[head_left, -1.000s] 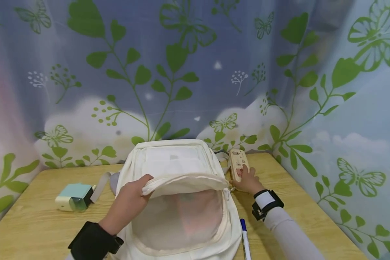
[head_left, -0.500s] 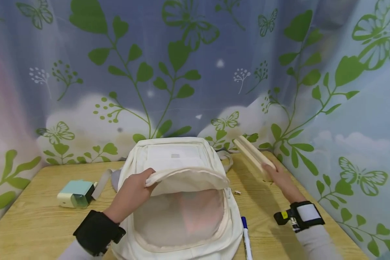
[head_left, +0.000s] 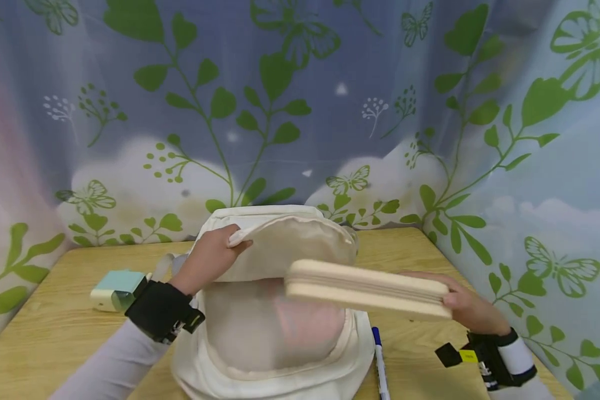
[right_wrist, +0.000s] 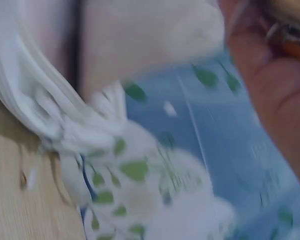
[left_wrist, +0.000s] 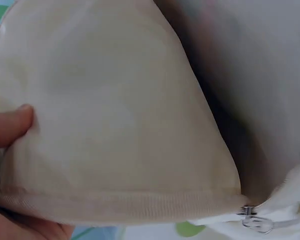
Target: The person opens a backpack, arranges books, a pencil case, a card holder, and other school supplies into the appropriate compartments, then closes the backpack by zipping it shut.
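Note:
A white backpack (head_left: 185,361) lies on the table with its front opening unzipped. My left hand (head_left: 212,255) pinches the edge of its raised flap (head_left: 300,239); the left wrist view shows the thumb on the flap's inner lining (left_wrist: 99,110) and a zipper pull (left_wrist: 260,224) at the corner. In my right hand (head_left: 472,305) is one end of a cream zippered pencil case (head_left: 365,289), held sideways with its far end in front of the opening. Pinkish content (head_left: 307,325) shows inside the backpack. The right wrist view is blurred, with only part of the right hand (right_wrist: 275,85) visible.
On the wooden table (head_left: 50,350), a pale blue and cream boxy object (head_left: 120,289) sits at the left. A white marker with a blue cap (head_left: 381,364) lies just right of the backpack. A leaf-patterned curtain (head_left: 280,111) hangs behind the table.
My right hand has picked the pencil case up off the table at the right and carried it left, in front of the opening. My left hand has lifted the flap higher.

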`<move>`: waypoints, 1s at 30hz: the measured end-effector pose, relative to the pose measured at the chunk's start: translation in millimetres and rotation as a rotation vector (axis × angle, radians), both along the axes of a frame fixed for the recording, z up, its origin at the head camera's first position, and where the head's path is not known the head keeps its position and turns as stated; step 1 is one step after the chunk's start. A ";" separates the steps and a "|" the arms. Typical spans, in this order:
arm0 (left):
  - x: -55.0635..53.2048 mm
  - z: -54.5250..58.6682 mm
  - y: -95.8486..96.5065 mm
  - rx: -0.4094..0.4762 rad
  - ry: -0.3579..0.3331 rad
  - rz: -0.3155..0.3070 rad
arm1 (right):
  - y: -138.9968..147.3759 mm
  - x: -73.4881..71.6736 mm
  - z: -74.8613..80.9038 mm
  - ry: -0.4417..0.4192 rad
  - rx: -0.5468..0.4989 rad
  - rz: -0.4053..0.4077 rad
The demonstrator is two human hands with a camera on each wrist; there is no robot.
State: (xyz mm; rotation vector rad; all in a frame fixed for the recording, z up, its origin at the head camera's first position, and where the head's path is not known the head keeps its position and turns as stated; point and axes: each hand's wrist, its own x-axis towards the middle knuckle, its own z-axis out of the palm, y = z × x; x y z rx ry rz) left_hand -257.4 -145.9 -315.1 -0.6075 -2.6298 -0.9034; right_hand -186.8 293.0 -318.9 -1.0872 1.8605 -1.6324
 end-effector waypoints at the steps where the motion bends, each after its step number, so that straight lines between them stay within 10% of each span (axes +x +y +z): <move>1: 3.7 2.3 -0.2 0.014 0.020 0.008 | -13.8 -0.2 2.0 0.023 0.090 -0.026; 13: 38.5 -2.7 -0.6 0.147 0.197 0.022 | -188.5 -15.2 -13.1 0.591 0.459 -0.315; 19: 44.3 0.1 2.7 0.196 0.148 0.012 | -243.5 -9.3 -33.8 0.806 0.568 -0.453; 25: 48.4 3.4 8.9 0.233 0.062 0.009 | -268.8 -13.8 -43.8 1.095 0.808 -0.390; 30: 55.9 -2.9 11.1 0.242 -0.019 -0.015 | -288.9 -37.5 -60.8 0.995 0.864 -0.235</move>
